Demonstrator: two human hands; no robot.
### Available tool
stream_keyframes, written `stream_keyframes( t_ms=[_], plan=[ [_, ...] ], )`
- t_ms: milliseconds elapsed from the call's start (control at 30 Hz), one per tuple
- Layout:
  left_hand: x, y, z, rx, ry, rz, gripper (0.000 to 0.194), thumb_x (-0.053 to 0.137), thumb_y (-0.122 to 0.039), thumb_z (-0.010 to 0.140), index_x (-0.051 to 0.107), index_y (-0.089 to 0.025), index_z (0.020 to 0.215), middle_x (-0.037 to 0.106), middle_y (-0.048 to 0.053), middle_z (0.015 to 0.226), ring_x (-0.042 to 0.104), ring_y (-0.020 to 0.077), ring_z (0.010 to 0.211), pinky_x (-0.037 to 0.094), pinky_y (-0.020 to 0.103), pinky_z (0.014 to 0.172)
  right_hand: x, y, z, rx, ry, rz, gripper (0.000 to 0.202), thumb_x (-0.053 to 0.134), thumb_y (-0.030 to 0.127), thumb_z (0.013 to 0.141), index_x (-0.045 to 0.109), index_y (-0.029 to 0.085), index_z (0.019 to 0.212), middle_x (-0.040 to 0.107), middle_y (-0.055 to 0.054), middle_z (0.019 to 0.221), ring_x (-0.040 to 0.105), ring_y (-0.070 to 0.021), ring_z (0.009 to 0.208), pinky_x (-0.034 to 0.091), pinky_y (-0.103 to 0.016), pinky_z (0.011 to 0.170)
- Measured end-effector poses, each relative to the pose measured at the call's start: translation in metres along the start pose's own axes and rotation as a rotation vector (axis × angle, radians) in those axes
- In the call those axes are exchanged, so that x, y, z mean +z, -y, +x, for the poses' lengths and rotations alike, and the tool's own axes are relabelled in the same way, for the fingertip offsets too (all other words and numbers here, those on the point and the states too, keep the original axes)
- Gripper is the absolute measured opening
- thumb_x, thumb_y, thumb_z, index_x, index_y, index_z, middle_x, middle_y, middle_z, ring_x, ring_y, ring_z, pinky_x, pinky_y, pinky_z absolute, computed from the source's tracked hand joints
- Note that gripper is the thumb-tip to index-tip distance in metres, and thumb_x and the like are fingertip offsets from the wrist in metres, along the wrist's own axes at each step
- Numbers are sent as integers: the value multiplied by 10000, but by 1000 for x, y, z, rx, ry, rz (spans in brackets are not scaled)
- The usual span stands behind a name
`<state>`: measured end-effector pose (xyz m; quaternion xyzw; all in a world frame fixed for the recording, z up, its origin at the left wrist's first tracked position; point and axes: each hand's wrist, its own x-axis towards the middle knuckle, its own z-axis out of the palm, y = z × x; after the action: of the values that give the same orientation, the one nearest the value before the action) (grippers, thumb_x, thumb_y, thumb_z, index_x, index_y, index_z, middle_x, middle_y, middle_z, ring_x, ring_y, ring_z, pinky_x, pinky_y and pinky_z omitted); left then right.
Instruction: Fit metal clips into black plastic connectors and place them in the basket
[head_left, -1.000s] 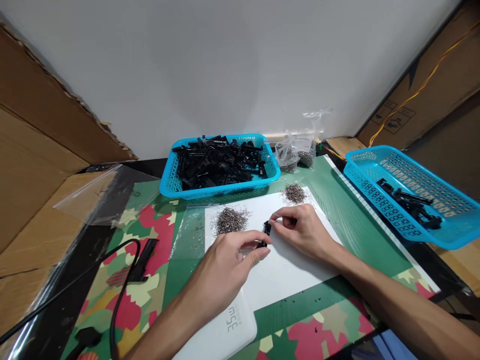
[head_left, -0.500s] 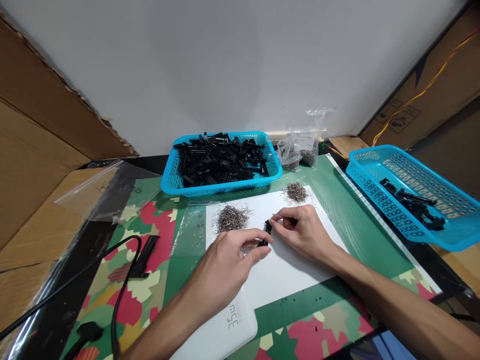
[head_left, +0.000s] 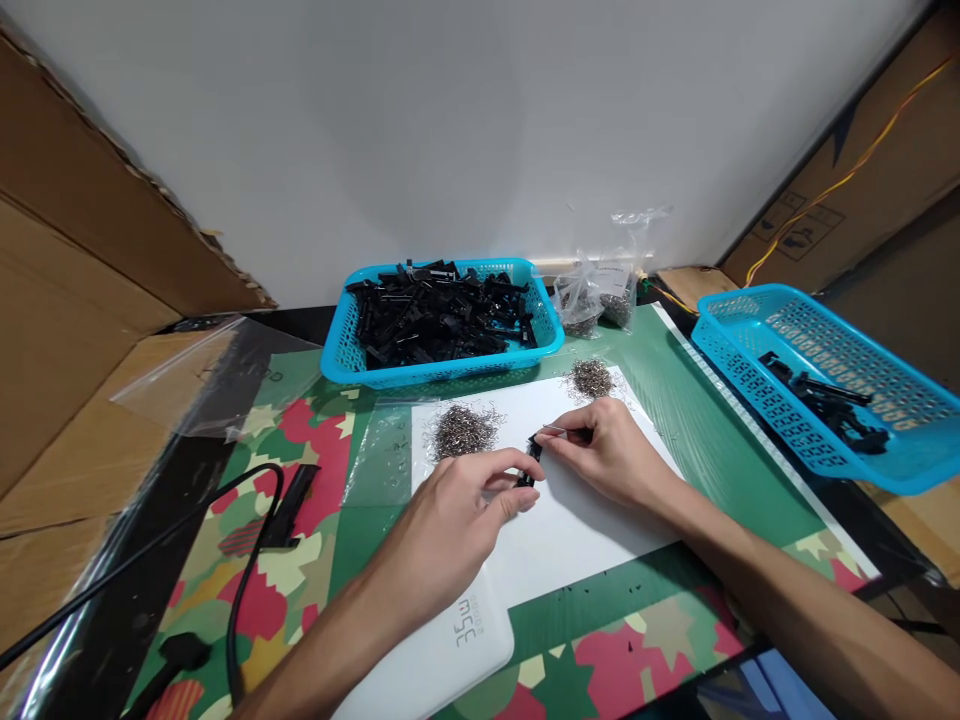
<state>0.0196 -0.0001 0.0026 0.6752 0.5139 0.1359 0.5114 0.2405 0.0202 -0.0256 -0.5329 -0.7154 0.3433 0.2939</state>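
Note:
Over the white paper (head_left: 592, 530), my left hand (head_left: 469, 510) grips a small black plastic part (head_left: 531, 464) between thumb and fingers. At the upper end of that part is my right hand (head_left: 611, 455), its thumb and forefinger pinched on a thin metal piece (head_left: 553, 430). A dark pile of small metal pieces (head_left: 465, 430) lies on the paper beyond my left hand. Behind my right hand sits a smaller metal pile (head_left: 592, 378).
A blue basket (head_left: 442, 375) heaped with black parts stands at the back, another blue basket (head_left: 787, 420) with fewer at the right. Clear bags (head_left: 600, 300) lean by the wall. A white power bank (head_left: 465, 640) and black cable (head_left: 244, 570) lie nearer.
My right hand has shifted slightly, and the thin metal piece at its fingertips shows more clearly. The left hand keeps its grip on the black part. The view has moved a little.

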Motion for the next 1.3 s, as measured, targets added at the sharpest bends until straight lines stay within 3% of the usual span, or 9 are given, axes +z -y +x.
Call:
stream_keyframes(
  t_ms=[100,400,567,667,800,933,1300],
  plan=[
    [0,0,0,-4,5,9,284,647,-404,1017,779,-317,1252,788,-23,884,657,180,766,424,275,655,-3,-3,1,0,41,-11,243,660,234,971,871,162,875,743,-30,676,506,-133,589,344,-287,590],
    [-1,-1,0,-1,-14,8,228,659,-386,1011,784,-341,1197,804,-22,1003,721,195,904,493,285,756,-23,-2,2,-1,129,-72,161,716,248,984,855,184,936,708,-1,659,540,-134,583,361,-278,584],
    [0,2,0,17,-36,39,167,632,-343,1015,749,-338,1134,804,-26,1002,740,212,934,519,291,784,-25,-4,2,-266,35,-71,309,509,240,1116,795,196,1225,764,-99,1084,695,-207,955,519,-330,832],
    [0,5,2,-2,-44,40,288,625,-320,1011,685,-344,1292,814,-15,982,760,216,861,531,302,762,-24,-8,5,-362,-73,-106,276,563,255,1098,791,210,1248,751,-115,1176,702,-233,1045,547,-374,904],
    [1,9,4,19,-73,52,526,652,-328,998,602,-331,1522,834,46,1181,790,268,1040,572,355,871,-21,-10,6,-273,-211,49,182,660,270,1039,823,203,992,809,-66,975,751,-200,853,586,-331,770],
    [1,6,4,86,-50,118,402,619,-330,1025,730,-286,1409,767,58,1382,756,299,1193,571,397,982,-13,-9,4,-77,-211,322,241,683,337,1012,778,171,865,785,-45,792,756,-180,705,613,-306,685],
    [0,4,3,126,-61,150,343,606,-311,1037,777,-275,1333,831,23,1238,768,292,1184,592,319,844,-1,-8,5,-11,-176,279,328,675,402,1017,777,169,810,778,-45,753,711,-155,637,560,-290,642]
  ],
)
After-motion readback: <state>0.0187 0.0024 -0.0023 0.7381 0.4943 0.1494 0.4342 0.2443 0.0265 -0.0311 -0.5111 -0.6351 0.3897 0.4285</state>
